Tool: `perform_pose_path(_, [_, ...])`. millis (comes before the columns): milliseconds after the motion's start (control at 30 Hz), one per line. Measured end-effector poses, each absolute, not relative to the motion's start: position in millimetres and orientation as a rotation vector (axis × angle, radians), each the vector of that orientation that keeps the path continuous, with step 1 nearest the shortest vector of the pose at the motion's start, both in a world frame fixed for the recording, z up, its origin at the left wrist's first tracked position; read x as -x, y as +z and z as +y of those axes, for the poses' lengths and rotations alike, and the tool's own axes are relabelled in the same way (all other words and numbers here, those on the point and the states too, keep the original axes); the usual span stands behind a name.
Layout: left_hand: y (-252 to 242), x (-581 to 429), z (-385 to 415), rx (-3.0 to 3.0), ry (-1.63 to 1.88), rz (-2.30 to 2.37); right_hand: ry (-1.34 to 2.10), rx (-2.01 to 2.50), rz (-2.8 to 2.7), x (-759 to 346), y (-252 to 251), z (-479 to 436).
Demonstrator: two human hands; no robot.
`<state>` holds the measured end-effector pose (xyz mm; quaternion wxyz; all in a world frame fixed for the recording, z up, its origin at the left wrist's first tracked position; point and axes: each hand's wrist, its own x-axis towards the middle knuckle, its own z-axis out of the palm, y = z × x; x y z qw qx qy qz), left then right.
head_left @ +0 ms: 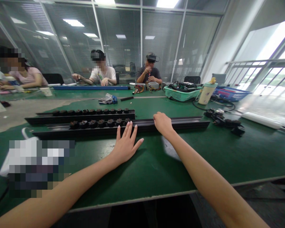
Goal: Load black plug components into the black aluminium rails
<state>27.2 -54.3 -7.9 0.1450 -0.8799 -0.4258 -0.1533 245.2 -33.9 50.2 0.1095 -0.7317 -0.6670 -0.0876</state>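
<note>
Two long black rails lie side by side on the green mat-covered workbench, each carrying a row of small dark round parts. My left hand lies flat on the mat with its fingers spread, the fingertips reaching the edge of the near rail. My right hand rests on that same rail, its fingers curled over the rail's edge. The far rail sits just beyond, and neither hand touches it. The parts on the near rail stand to the left of my hands.
A pixelated object covers the mat's left front. Black parts and cables lie at right, beside a teal basket and a pale bottle. Across the bench, co-workers handle small items; another person sits far left.
</note>
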Motion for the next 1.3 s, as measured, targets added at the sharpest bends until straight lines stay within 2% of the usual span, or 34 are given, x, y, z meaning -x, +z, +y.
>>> perform_pose_path(1300, [-8, -27, -54, 2.534, -0.41, -1.245, -0.153, 2.294, -1.861, -242, 60, -39])
